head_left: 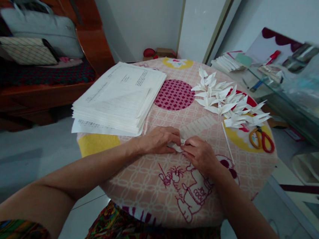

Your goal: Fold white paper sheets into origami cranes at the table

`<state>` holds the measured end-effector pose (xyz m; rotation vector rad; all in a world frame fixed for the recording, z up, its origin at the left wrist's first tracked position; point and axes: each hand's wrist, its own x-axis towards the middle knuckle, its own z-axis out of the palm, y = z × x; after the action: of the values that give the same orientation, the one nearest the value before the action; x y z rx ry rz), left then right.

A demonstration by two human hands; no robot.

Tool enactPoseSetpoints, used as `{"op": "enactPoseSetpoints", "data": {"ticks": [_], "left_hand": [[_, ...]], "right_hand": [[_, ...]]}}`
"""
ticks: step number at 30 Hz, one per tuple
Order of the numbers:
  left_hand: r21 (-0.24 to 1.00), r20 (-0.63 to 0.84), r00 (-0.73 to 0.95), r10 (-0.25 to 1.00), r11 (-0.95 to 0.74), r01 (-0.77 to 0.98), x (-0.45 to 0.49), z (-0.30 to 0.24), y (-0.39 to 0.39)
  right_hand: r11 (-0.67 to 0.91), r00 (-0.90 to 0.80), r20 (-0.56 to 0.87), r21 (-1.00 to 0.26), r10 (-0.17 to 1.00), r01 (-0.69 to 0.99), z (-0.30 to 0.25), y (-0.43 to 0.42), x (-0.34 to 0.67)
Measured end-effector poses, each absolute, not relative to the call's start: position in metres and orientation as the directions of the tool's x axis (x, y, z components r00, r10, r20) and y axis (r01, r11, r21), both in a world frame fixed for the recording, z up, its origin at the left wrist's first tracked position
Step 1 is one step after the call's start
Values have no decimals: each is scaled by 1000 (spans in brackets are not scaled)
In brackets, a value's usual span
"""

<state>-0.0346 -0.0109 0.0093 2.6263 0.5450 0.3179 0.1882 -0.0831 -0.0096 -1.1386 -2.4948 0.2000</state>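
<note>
Over the middle of the round table, my left hand (pixel 161 139) and my right hand (pixel 200 153) meet with fingertips pinched on a small folded piece of white paper (pixel 176 147). Part of that paper is hidden under the fingers. Just beyond the hands lies a printed paper strip (pixel 198 125), flat on the cloth. To the left of my left hand is a thick stack of printed paper sheets (pixel 117 93). A pile of pointed, folded white paper shapes (pixel 226 99) sits at the far right. Near it are scissors (pixel 262 140) with orange-red handles and a thin white stick (pixel 227 143).
A pink patterned tablecloth (pixel 142 185) covers the table. On the right, a glass-edged stand (pixel 295 113) holds papers, metal cups (pixel 303 54) and a clear plastic bag (pixel 318 78). A wooden bench (pixel 89 52) with a pale handbag (pixel 44 29) stands at the left.
</note>
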Motion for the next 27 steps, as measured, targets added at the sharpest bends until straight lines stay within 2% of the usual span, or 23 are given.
{"op": "enactPoseSetpoints", "data": {"ticks": [7,16,22,27], "left_hand": [[410,150,856,496,-818,402,-35,6,-23],[499,99,778,620,-707,501,-34,6,-23],[410,24,750,661,-691,596,-31,8,-25],[405,14,721,693,-664,629,-29,9,-25]], "right_hand": [[632,-549,312,-377,775,677,-11,-81,189],[510,-439,265,-532,858,676,-9,-83,188],[421,-391,192,-609,900,672,-4,-82,186],[376,-342,182,-625,922,684,-5,-81,184]]}}
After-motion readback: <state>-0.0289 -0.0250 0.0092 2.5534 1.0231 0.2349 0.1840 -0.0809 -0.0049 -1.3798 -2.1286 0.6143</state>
